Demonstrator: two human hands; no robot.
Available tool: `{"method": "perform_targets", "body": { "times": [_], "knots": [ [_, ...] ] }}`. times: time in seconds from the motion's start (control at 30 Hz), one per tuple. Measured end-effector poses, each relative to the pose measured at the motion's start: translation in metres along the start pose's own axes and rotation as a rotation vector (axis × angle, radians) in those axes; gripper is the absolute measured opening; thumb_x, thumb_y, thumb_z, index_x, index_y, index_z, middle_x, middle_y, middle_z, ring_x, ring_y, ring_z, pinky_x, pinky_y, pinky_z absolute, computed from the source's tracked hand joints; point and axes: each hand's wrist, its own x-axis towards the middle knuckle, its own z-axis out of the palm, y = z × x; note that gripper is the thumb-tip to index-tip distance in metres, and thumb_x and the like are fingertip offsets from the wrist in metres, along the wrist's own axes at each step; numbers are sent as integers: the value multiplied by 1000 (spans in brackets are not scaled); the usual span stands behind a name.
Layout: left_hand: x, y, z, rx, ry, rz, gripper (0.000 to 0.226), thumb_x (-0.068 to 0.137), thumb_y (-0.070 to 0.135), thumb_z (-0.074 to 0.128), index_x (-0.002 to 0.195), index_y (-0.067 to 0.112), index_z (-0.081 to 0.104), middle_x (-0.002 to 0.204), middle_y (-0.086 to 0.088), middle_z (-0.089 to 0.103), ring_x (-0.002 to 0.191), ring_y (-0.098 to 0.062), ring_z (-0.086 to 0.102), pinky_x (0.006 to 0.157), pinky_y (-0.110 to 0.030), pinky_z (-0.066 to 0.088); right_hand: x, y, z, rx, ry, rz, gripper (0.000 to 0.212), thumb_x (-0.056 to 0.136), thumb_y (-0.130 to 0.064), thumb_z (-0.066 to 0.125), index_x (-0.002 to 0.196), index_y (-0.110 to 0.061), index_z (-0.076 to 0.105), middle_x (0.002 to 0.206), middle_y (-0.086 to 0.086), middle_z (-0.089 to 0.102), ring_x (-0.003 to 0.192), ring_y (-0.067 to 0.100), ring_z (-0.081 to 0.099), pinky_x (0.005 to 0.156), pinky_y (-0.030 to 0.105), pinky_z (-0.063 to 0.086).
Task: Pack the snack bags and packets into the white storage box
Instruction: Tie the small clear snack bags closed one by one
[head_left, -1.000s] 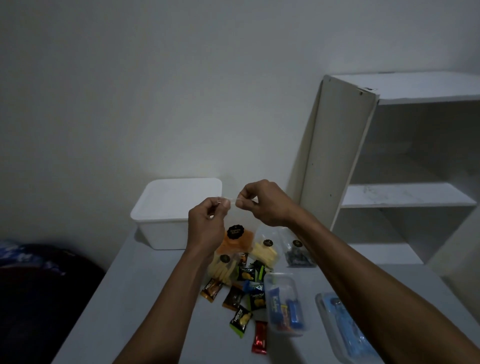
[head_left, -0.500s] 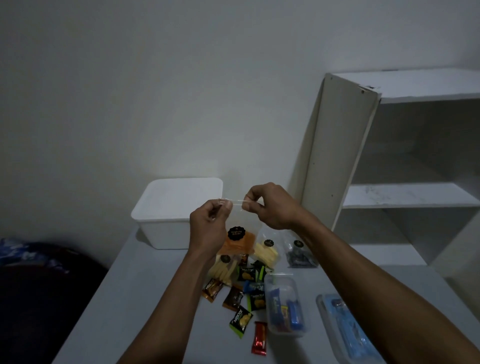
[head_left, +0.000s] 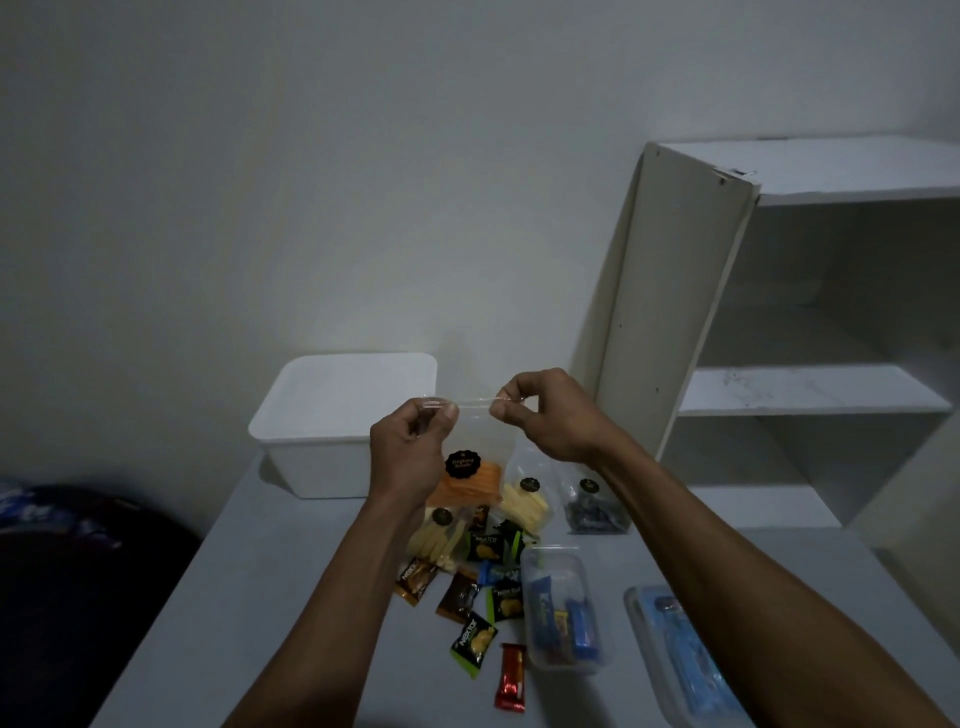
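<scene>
Above the table (head_left: 270, 597), a clear zip bag (head_left: 470, 467) of orange snacks is held upright, its sealed top edge stretched level from left to right. That edge is pinched at one end by the left hand (head_left: 410, 457) and at the other by the right hand (head_left: 550, 415). A black round label is carried, its writing perhaps too dim to read. "Nextar" is printed on small packets (head_left: 472, 644) below. Behind stands the white storage box (head_left: 337, 431).

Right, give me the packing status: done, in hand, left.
Done: nothing visibly packed; the white plastic storage box has its lid on. In hand: the left hand and right hand pinch the top of the clear bag of orange snacks. Left: the other bags and the small foil packets on the grey table.
</scene>
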Motion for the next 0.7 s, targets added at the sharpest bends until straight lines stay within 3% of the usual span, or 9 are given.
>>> {"method": "perform_targets", "body": {
  "times": [0.07, 0.2, 0.3, 0.43, 0.6, 0.7],
  "knots": [
    [1, -1, 1, 6, 1, 0, 8, 89, 14, 69, 83, 20, 71, 81, 3, 68, 77, -7, 61, 74, -24, 49, 0, 2, 1, 7, 18, 14, 14, 93, -30, 66, 84, -19, 68, 83, -12, 65, 75, -3, 55, 70, 26, 42],
    [5, -2, 0, 7, 0, -12, 7, 88, 16, 69, 83, 20, 71, 83, 1, 68, 80, -9, 61, 74, -25, 48, -1, 7, 1, 109, 31, 70, 16, 91, -31, 68, 83, -18, 70, 93, -9, 71, 91, 7, 64, 78, 29, 49],
    [6, -2, 1, -3, 4, -21, 6, 88, 17, 70, 83, 21, 71, 84, 1, 68, 81, -10, 61, 75, -25, 49, -2, 6, 1, 115, 61, 82, 15, 91, -31, 68, 83, -18, 71, 93, -10, 70, 83, 3, 62, 76, 28, 48],
    [8, 0, 1, -48, 16, -49, 6, 87, 15, 70, 83, 19, 71, 82, 2, 66, 80, -10, 60, 75, -25, 48, -3, 6, -2, 237, 76, 114, 11, 89, -28, 72, 79, -22, 71, 95, -6, 73, 98, 11, 66, 84, 28, 47],
    [9, -2, 1, -94, 12, -102, 2, 87, 18, 71, 85, 17, 72, 82, 2, 67, 77, -10, 61, 79, -31, 49, -4, 7, -4, 209, 129, 135, 12, 87, -30, 73, 77, -26, 69, 92, -11, 73, 93, 17, 67, 79, 28, 49],
    [10, -1, 0, -115, 44, -103, 2, 87, 16, 70, 88, 14, 72, 84, 1, 69, 76, -8, 61, 77, -28, 48, -6, 10, -8, 301, 145, 148, 10, 85, -28, 75, 77, -23, 72, 90, -10, 74, 92, 9, 68, 78, 24, 46]
  ]
}}
